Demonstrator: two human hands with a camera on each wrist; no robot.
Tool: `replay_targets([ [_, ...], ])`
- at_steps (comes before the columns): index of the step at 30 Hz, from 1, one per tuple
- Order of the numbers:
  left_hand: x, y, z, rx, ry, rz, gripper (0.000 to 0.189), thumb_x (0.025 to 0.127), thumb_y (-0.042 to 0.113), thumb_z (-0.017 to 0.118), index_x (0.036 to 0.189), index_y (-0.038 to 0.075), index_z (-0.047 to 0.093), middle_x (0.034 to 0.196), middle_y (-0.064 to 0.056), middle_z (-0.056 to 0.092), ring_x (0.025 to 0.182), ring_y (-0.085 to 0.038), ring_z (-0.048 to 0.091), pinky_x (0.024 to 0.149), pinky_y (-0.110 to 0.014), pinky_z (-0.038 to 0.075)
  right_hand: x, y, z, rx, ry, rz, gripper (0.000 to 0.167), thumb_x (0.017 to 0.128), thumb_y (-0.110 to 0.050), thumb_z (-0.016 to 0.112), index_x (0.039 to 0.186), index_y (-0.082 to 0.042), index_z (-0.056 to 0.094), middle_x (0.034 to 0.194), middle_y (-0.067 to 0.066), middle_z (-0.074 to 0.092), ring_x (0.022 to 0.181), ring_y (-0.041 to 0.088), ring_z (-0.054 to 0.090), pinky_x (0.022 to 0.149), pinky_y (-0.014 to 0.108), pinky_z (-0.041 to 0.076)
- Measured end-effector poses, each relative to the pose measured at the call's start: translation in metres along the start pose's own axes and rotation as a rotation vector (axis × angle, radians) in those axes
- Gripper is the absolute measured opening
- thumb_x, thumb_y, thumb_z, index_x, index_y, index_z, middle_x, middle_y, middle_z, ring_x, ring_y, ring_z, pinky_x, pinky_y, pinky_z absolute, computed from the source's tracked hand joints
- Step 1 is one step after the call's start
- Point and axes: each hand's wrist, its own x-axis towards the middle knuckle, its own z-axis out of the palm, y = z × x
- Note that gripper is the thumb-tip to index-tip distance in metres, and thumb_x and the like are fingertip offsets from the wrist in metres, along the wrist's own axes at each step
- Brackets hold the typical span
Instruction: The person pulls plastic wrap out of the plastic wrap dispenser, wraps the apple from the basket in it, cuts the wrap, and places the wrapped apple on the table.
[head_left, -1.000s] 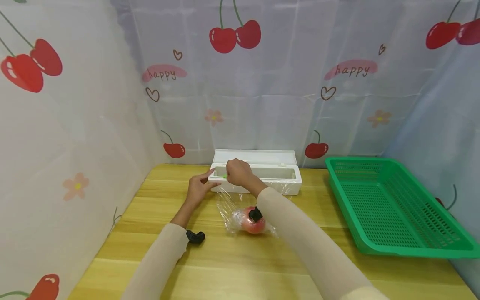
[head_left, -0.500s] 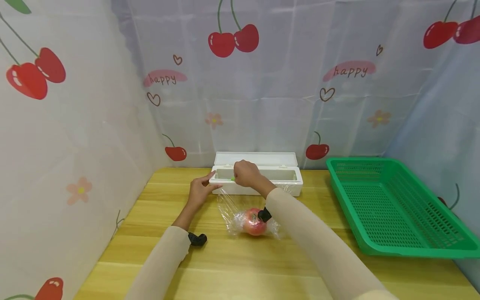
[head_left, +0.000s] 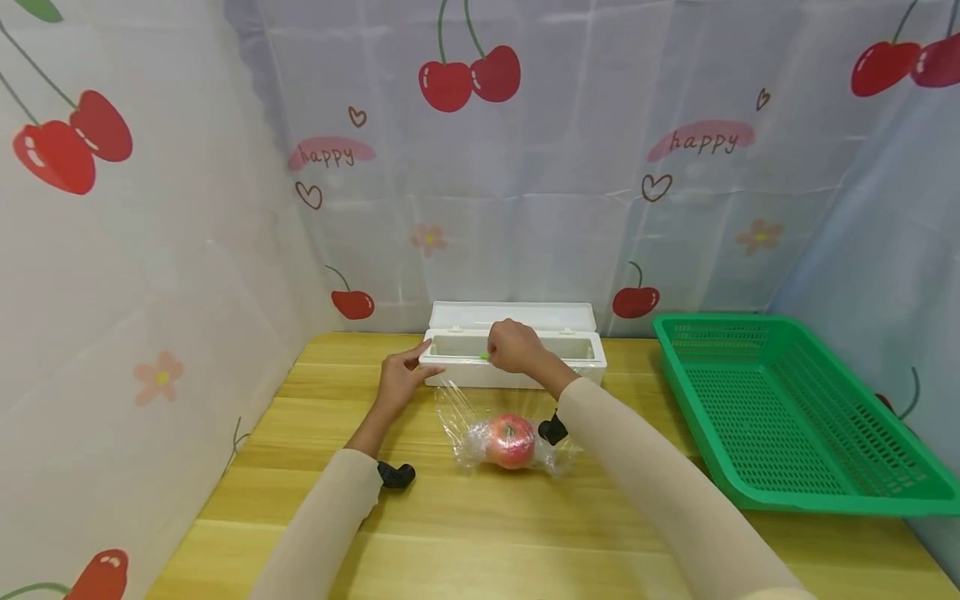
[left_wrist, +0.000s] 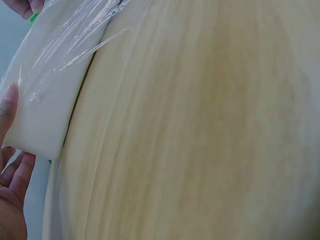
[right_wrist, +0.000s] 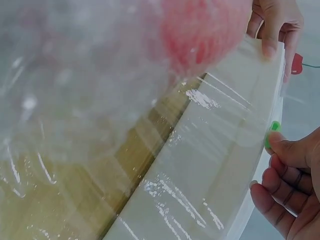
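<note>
A white cling film dispenser (head_left: 465, 377) stands at the back of the table, its lid (head_left: 517, 315) tipped up behind it. My left hand (head_left: 399, 383) grips the dispenser's left end, thumb on the front face. My right hand (head_left: 517, 346) is over the front edge, where thumb and finger pinch a small green slide cutter (right_wrist: 273, 135). Clear cling film (head_left: 456, 417) drapes from that edge down the front onto the table. A red apple (head_left: 511, 442) sits bundled in the film, blurred and close up in the right wrist view.
A green plastic basket (head_left: 840, 505) stands to the right on the wooden table (head_left: 480, 533). Black wrist-worn devices (head_left: 396, 476) show at both cuffs. Cherry-printed curtains (head_left: 525, 208) close off the back and both sides.
My right hand has slid rightward along the dispenser's front edge with the green slide cutter. The apple is now uncovered by my right wrist. My left hand keeps its hold.
</note>
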Motion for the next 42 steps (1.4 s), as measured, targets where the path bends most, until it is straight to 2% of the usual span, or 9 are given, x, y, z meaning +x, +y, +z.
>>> replay_targets([
  [5,0.0,0.0,0.002,-0.011,-0.001,0.008,0.057,0.083,0.001,0.082,0.133,-0.009,0.059,0.14,-0.026,0.054,0.131,-0.039,0.053,0.105,-0.052,0.045,-0.005,0.006,-0.002,-0.004,0.012,-0.012,0.048,0.082,0.009,0.052,0.059,-0.02,0.023,0.06,-0.006,0.01,0.057,0.011,0.007,0.055,0.028,0.01],
  [8,0.0,0.0,0.002,-0.01,0.002,0.013,0.057,0.082,0.002,0.083,0.133,-0.008,0.06,0.139,-0.026,0.054,0.13,-0.04,0.054,0.104,-0.053,0.046,-0.008,0.01,-0.002,-0.025,0.025,-0.013,0.048,0.083,0.007,0.054,0.059,-0.021,0.023,0.059,-0.006,0.01,0.057,0.011,0.007,0.054,0.027,0.01],
  [17,0.001,0.0,-0.002,-0.016,0.003,0.006,0.061,0.077,0.02,0.088,0.132,0.002,0.066,0.137,-0.014,0.06,0.126,-0.028,0.059,0.1,-0.037,0.051,-0.017,0.019,-0.003,-0.017,0.041,0.007,0.051,0.085,0.003,0.06,0.055,-0.021,0.026,0.058,-0.006,0.012,0.056,0.011,0.009,0.054,0.028,0.01],
  [21,0.0,-0.001,-0.003,-0.027,-0.001,0.002,0.061,0.078,0.019,0.088,0.132,0.003,0.065,0.137,-0.013,0.06,0.127,-0.026,0.059,0.099,-0.03,0.051,-0.019,0.024,-0.001,-0.025,0.04,0.017,0.052,0.088,0.0,0.064,0.055,-0.021,0.028,0.057,-0.007,0.013,0.056,0.011,0.011,0.052,0.027,0.011],
  [22,-0.001,0.003,-0.003,-0.031,-0.006,0.0,0.06,0.079,0.017,0.088,0.132,0.001,0.065,0.138,-0.015,0.059,0.127,-0.028,0.058,0.099,-0.03,0.051,-0.019,0.025,-0.001,-0.025,0.04,0.019,0.052,0.088,0.0,0.063,0.055,-0.021,0.028,0.057,-0.007,0.013,0.056,0.011,0.011,0.052,0.027,0.011],
  [28,0.0,0.002,-0.001,-0.061,-0.011,-0.004,0.059,0.079,0.016,0.088,0.131,0.002,0.066,0.138,-0.017,0.059,0.129,-0.029,0.057,0.101,-0.034,0.049,-0.025,0.026,-0.002,-0.035,0.056,0.015,0.052,0.087,0.003,0.061,0.056,-0.021,0.027,0.058,-0.007,0.012,0.056,0.011,0.011,0.052,0.028,0.011],
  [30,0.0,-0.001,-0.001,-0.068,-0.005,-0.003,0.059,0.077,0.018,0.089,0.131,0.003,0.067,0.137,-0.014,0.059,0.129,-0.027,0.057,0.101,-0.03,0.049,-0.027,0.026,-0.003,-0.045,0.064,0.006,0.052,0.087,0.005,0.059,0.056,-0.021,0.027,0.058,-0.007,0.012,0.056,0.011,0.01,0.053,0.028,0.011],
  [37,-0.001,0.003,-0.001,-0.039,0.008,0.011,0.06,0.078,0.017,0.089,0.131,0.0,0.066,0.136,-0.014,0.061,0.129,-0.027,0.057,0.1,-0.027,0.05,-0.032,0.029,-0.005,-0.052,0.083,-0.007,0.052,0.089,0.004,0.06,0.057,-0.021,0.027,0.059,-0.006,0.012,0.057,0.011,0.01,0.054,0.028,0.012],
  [42,-0.002,0.002,-0.001,-0.029,0.001,0.0,0.06,0.079,0.018,0.089,0.131,0.001,0.066,0.137,-0.013,0.06,0.129,-0.026,0.056,0.094,-0.018,0.051,-0.034,0.033,-0.005,-0.046,0.059,0.012,0.054,0.09,0.002,0.063,0.057,-0.022,0.028,0.059,-0.007,0.012,0.056,0.011,0.011,0.054,0.028,0.013],
])
